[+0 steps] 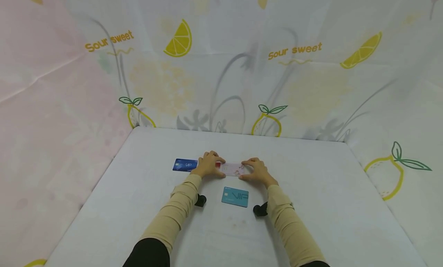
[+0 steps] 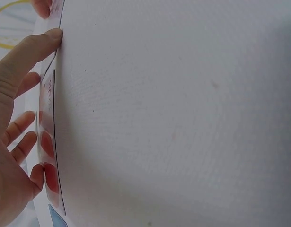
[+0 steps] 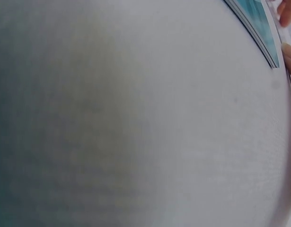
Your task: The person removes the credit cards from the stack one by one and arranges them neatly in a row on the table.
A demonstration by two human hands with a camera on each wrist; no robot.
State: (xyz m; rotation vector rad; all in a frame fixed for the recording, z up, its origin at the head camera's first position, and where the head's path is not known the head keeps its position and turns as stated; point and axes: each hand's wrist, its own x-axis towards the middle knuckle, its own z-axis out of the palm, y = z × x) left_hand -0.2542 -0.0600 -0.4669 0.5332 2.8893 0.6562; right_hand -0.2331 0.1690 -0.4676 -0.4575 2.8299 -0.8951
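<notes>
A pale pink flowered card (image 1: 232, 169) lies flat on the table between my two hands. My left hand (image 1: 209, 165) holds its left end, thumb at the near edge and fingertip at the far edge. At the right end my right hand (image 1: 255, 170) pinches it the same way. Under the left palm lies a card with red shapes (image 2: 49, 165), mostly covered in the head view; the other left fingers spread along its far side. Left of it is a dark blue VIP card (image 1: 185, 165), its right end behind the left hand.
Nearer to me, a teal VIP card (image 1: 235, 197) lies between the forearms; in the right wrist view its edge looks layered. The white table (image 1: 304, 163) runs back to a wall cloth (image 1: 221, 78) printed with lemons. Black wrist mounts (image 1: 260, 210) hang below the sleeves.
</notes>
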